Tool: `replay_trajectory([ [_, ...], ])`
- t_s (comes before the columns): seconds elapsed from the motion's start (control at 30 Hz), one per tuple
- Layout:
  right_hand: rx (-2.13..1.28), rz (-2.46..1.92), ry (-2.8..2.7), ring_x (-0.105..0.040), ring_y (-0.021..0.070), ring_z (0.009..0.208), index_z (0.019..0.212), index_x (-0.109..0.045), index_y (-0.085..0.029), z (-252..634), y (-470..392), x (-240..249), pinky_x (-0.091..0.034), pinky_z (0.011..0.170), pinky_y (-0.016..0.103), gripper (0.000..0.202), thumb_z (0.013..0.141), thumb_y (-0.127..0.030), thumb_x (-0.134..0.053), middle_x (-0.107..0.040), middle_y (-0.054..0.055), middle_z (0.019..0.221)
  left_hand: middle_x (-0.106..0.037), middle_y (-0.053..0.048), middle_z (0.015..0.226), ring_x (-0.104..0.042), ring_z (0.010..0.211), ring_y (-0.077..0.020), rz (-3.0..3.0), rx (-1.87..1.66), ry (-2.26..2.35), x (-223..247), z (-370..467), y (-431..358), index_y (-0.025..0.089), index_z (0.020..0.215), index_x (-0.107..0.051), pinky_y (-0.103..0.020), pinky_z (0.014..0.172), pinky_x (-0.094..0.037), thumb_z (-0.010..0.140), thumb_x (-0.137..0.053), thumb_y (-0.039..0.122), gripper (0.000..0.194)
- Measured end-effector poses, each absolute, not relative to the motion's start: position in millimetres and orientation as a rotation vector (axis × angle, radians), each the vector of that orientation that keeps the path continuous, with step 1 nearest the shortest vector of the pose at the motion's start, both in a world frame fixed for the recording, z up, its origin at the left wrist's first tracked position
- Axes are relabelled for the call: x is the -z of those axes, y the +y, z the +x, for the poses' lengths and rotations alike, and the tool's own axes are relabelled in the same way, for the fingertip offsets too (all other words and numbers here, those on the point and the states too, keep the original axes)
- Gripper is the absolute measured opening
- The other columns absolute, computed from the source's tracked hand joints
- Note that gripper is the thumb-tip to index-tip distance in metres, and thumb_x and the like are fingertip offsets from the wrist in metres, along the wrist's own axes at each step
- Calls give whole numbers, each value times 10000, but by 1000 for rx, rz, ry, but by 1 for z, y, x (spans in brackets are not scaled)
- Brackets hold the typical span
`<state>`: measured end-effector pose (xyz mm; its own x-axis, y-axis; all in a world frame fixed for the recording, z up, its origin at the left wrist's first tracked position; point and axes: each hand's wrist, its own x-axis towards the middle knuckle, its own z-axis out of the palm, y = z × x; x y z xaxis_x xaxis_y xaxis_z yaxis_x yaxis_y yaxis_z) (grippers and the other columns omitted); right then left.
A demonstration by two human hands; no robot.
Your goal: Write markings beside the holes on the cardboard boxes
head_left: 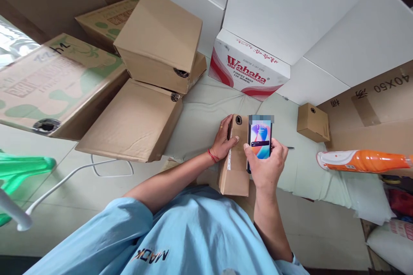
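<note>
A long, narrow cardboard box (238,180) stands close in front of my body, with a dark-rimmed hole near its far end. My left hand (223,142) grips this box from its left side, the thumb lying over the top face. In my right hand (266,163) is a smartphone (260,137) with its lit screen turned up and showing a clock. The phone is beside the box's right edge and covers part of it. A thin dark object (291,148) lies on the cloth just right of my right hand, partly hidden by it.
Several large cardboard boxes (158,38) are stacked at the left. A white-and-red Wahaha carton (248,68) sits at the back against white panels. To the right are a small cardboard box (312,122) and an orange bottle (364,161). A green plastic stool (26,172) stands far left.
</note>
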<state>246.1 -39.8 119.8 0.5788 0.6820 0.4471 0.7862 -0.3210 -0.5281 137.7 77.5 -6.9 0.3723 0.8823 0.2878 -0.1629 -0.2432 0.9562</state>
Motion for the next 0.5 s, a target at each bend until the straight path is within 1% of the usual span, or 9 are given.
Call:
replay_trajectory([
  [0.1, 191, -2158, -1082, -574, 396, 1250, 1247, -633, -150, 269, -46, -115, -491, 1101, 589, 779, 788, -768, -751, -624, 207, 1223, -403, -188, 1720, -333, 1635, -416, 1437, -1115, 672, 4, 135, 78, 194, 1686, -371, -599, 1369, -257, 854, -676, 640, 992],
  [0.2, 189, -2239, -1026, -560, 409, 1254, 1242, -646, -133, 290, -56, -104, -473, 1113, 594, 793, 763, -755, -754, -629, 228, 1229, -403, -173, 1736, -358, 1629, -413, 1366, -1070, 675, -2, 125, 80, 198, 1691, -389, -571, 1347, -317, 843, -679, 666, 1011],
  [0.27, 167, -2306, -995, -554, 417, 1247, 1240, -654, -123, 300, -64, -94, -476, 1097, 589, 786, 749, -725, -769, -629, 243, 1237, -450, -159, 1724, -412, 1604, -406, 1305, -1029, 696, -7, 111, 82, 196, 1670, -439, -549, 1319, -373, 840, -673, 673, 985],
  [0.3, 146, -2344, -982, -551, 423, 1244, 1235, -659, -117, 304, -68, -88, -480, 1085, 585, 777, 743, -706, -781, -630, 249, 1235, -495, -149, 1698, -439, 1589, -402, 1272, -1007, 721, -10, 102, 83, 196, 1640, -488, -536, 1302, -399, 839, -674, 672, 950],
  [0.37, 90, -2424, -965, -545, 432, 1242, 1234, -668, -108, 309, -76, -76, -488, 1060, 572, 757, 733, -658, -810, -634, 256, 1232, -612, -131, 1598, -492, 1549, -396, 1206, -964, 805, -15, 82, 85, 197, 1521, -619, -505, 1259, -449, 841, -692, 660, 826],
  [0.4, 57, -2461, -958, -542, 436, 1244, 1244, -668, -102, 310, -79, -69, -492, 1048, 562, 754, 731, -631, -824, -635, 258, 1237, -678, -127, 1512, -539, 1503, -395, 1174, -937, 860, -18, 72, 85, 191, 1434, -681, -493, 1224, -480, 841, -711, 654, 754],
  [0.47, -14, -2522, -947, -539, 439, 1253, 1279, -663, -89, 312, -84, -56, -500, 1030, 543, 763, 732, -590, -842, -635, 263, 1266, -783, -124, 1284, -666, 1325, -389, 1113, -868, 972, -23, 53, 83, 168, 1248, -756, -478, 1110, -553, 858, -728, 676, 641],
  [0.5, -45, -2549, -940, -540, 440, 1256, 1295, -658, -83, 312, -86, -51, -504, 1022, 537, 771, 735, -579, -847, -632, 267, 1282, -807, -122, 1173, -709, 1229, -383, 1087, -835, 1024, -25, 45, 81, 157, 1171, -768, -474, 1049, -580, 871, -714, 712, 633],
])
